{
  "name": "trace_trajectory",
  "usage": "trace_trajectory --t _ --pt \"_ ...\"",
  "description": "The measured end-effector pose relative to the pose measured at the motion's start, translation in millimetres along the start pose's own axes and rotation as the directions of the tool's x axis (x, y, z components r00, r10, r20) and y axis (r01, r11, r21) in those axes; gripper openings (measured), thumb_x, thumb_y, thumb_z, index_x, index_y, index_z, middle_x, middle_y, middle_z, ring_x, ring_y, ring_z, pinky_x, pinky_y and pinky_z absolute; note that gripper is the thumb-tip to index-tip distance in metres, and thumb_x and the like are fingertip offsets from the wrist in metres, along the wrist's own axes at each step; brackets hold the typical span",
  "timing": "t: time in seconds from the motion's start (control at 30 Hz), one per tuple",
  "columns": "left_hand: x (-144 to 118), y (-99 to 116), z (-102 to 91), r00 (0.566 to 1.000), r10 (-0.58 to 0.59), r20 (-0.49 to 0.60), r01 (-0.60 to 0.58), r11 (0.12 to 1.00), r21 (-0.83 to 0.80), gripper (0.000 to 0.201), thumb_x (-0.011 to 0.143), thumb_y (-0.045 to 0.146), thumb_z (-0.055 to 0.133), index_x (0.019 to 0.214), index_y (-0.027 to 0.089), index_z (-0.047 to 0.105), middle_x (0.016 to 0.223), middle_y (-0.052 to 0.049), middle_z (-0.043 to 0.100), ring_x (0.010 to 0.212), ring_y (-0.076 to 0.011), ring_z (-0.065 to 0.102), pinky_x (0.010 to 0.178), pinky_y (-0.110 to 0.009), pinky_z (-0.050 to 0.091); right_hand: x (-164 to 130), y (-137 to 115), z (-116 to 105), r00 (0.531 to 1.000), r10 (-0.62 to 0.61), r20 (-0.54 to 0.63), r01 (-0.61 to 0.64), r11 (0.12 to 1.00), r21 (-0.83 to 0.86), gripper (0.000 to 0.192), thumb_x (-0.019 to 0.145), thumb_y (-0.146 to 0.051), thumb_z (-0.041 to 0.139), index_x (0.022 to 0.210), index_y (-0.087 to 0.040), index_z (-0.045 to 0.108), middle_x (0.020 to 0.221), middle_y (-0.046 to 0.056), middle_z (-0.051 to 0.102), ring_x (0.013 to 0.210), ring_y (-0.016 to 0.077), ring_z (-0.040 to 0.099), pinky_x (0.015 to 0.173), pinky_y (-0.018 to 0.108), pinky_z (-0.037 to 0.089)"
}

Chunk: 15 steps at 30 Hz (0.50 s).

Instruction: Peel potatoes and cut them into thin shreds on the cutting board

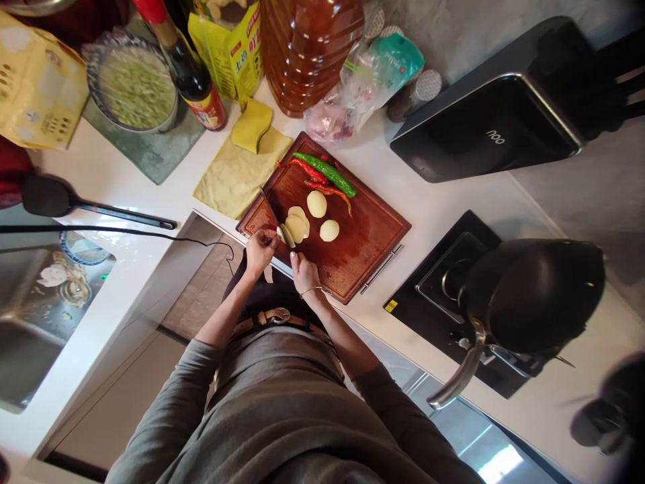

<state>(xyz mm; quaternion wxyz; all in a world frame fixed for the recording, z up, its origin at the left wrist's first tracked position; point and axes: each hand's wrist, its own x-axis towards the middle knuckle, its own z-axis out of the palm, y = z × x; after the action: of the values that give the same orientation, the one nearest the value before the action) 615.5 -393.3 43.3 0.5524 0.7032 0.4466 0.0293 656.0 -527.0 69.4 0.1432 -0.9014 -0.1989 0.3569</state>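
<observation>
On a brown wooden cutting board (353, 252) lie two peeled potatoes (316, 204) and several pale potato slices (296, 225). My right hand (306, 275) is closed around a knife (271, 205), whose blade points away to the left over the board's near left part. Beside the blade, my left hand (261, 251) is closed, its fingertips pinching a small potato piece (281, 234). The knife's handle is mostly hidden by my right hand. Red chilies (315, 176) and a green pepper (331, 176) rest at the board's far side.
Yellow cloths (236, 171) lie left of the board. Behind stand a sauce bottle (194, 81), a large oil jug (307, 54) and a covered bowl (134, 87). A black knife block (484, 128) and a pan (534, 296) on the stove are right; a sink (35, 323) is left.
</observation>
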Motion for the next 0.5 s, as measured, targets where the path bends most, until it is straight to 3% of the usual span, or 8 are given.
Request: trace_trajectory --t 0.27,0.5 --pt "0 0 -0.3 1.0 -0.014 0.016 0.015 0.999 -0.029 0.012 0.072 0.025 0.063 0.079 0.016 0.063 0.078 -0.005 0.07 0.068 -0.0151 0.065 0.066 -0.026 0.049 -10 -2 -9 1.0 -0.008 -0.023 0.01 0.997 0.08 0.042 0.098 -0.035 0.023 0.086 -0.017 0.058 0.073 0.007 0.068 0.066 0.016 0.062 0.058 0.024 0.03" --pt "-1 3 -0.9 0.999 -0.045 0.009 0.045 0.999 0.008 0.013 0.072 0.026 0.063 0.08 0.015 0.064 0.08 -0.006 0.07 0.07 -0.0147 0.065 0.067 -0.025 0.049 -27 3 -13 0.994 -0.026 -0.111 0.039 0.992 0.118 0.046 0.097 -0.04 0.022 0.082 -0.017 0.058 0.067 0.007 0.064 0.062 0.016 0.059 0.056 0.024 0.031"
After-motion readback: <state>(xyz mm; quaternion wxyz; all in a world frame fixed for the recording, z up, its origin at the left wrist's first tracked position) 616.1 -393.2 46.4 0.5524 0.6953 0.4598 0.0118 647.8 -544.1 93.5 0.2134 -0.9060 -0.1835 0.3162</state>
